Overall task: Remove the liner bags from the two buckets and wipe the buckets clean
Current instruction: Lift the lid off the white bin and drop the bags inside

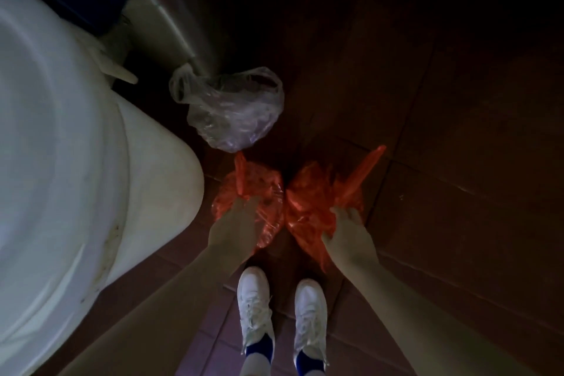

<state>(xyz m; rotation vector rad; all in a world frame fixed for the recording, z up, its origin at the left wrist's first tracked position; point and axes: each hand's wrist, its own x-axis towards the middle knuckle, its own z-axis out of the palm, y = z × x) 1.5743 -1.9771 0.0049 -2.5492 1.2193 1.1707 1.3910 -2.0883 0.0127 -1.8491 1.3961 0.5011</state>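
Head cam looking down: white sneakers on the brown floor, then my left hand gripping the left red bag and my right hand clutching the right red bag, bags touching side by side. Clear bag lies just past them, big white bucket on my left.

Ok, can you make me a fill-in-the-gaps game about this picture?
1. The left hand grips the left red bag and the right hand grips the right red bag, so ____ red bags are held.
2. The clear bag lies on the ____.
3. The person's shoes are ____.
4. The big tub stands on the person's ____ side.
Missing words: two, floor, white, left.
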